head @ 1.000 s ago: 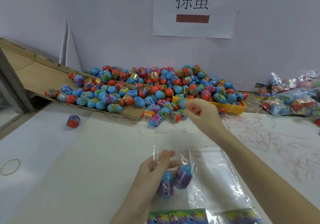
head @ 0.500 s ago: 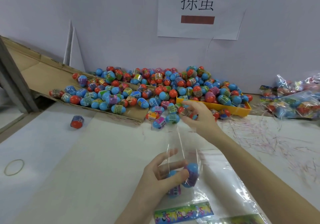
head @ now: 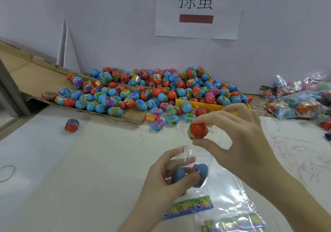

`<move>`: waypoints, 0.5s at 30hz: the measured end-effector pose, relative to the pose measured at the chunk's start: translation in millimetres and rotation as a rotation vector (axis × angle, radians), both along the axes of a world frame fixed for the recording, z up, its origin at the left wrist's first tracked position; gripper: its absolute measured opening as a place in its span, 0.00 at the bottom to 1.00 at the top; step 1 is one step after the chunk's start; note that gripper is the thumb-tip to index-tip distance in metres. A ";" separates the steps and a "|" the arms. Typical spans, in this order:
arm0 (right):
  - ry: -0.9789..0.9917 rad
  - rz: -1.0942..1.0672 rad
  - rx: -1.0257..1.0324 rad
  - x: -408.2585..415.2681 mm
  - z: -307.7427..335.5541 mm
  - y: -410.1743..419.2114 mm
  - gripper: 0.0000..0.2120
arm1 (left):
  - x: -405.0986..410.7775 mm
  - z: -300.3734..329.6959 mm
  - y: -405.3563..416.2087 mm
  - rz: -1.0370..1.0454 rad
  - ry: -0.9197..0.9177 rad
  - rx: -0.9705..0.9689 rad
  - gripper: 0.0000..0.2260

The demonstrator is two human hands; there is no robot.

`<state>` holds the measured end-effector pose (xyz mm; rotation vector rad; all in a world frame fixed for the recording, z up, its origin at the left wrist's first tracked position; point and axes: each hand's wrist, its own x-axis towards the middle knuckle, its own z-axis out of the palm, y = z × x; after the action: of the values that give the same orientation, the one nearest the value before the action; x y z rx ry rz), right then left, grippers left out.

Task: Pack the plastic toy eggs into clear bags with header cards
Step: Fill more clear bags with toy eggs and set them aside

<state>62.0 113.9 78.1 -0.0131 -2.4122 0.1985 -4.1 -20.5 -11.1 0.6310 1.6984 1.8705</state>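
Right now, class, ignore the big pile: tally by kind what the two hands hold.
Clear bag, gripped by the left hand: 1
Blue-ended eggs inside that bag: 2
Red-ended egg, pinched by the right hand: 1
Total: 4

Small packing workshop station: a bulk heap of toy eggs [head: 161, 91] spilling off flattened cardboard [head: 35, 74], a yellow tray [head: 206, 105], finished bags [head: 300, 102] stacked aside, and a printed station sign [head: 197, 11] on the wall.
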 end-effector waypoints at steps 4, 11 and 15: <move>-0.091 -0.033 0.081 1.0 3.4 3.1 0.17 | 2.4 1.4 -1.2 -0.012 0.045 -0.004 0.19; -0.394 0.064 -0.037 4.8 17.3 5.8 0.16 | 4.3 0.9 -1.3 -0.021 0.067 -0.003 0.19; -0.563 0.039 -0.040 -0.1 24.7 9.9 0.17 | 3.9 1.0 -1.7 -0.049 0.060 0.000 0.17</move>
<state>61.9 123.8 102.8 -0.0460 -2.9699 0.2923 -0.2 -22.2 -10.1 0.7288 1.7048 1.8351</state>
